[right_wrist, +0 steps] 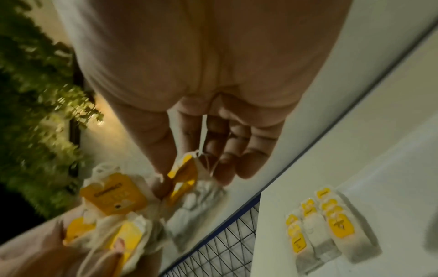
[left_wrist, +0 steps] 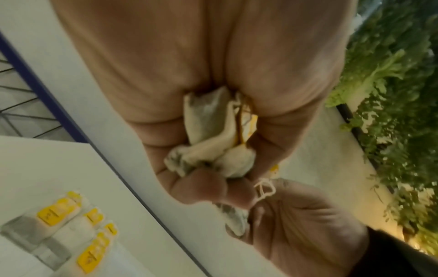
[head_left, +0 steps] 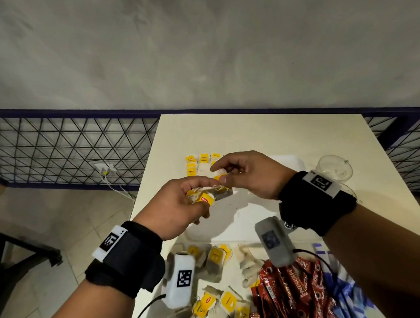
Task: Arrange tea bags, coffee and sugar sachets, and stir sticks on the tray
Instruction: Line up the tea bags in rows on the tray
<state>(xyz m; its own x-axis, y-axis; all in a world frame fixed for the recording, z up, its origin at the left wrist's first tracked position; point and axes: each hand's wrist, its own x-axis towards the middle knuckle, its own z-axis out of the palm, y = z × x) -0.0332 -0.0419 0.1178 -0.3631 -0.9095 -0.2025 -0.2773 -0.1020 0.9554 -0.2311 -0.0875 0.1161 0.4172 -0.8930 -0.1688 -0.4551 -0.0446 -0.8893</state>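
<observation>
We hold both hands above the white rectangular plastic tray (head_left: 288,163), over the cream table (head_left: 264,130). Our left hand (head_left: 175,206) is curled round a crumpled bunch of yellow-tagged paper tea bags (head_left: 203,196); our right hand (head_left: 250,176) pinches, between thumb and forefinger, one tea bag with a yellow card tag (right_wrist: 183,174) at the edge of that bunch. The right wrist view shows its white string looped near the fingertips (right_wrist: 222,168).

Step in hand, as we judge it: separating a single bag from the bunch before laying it down. To do this well, we should draw by the tag or the bag's top seam, slowly, since the strings look tangled (left wrist view shows a knot of white thread (left_wrist: 264,189) between the hands). A sharp tug risks tearing thin filter paper or dragging a second bag along.

Placement target: the neat rows of tea bags already on the tray (head_left: 202,164), at its far left, tags aligned and bags touching side by side. The next one should continue that row, flat, tag upward.

Materials: bags are soft, porous, limp paper with dark leaf showing through; tags are stiff glossy card. Loose tea bags (head_left: 216,260) lie scattered near us, beside red glossy foil coffee sachets (head_left: 295,292), slippery-looking and crinkled. A clear plastic cup (head_left: 335,171) sits at the right of the tray.
</observation>
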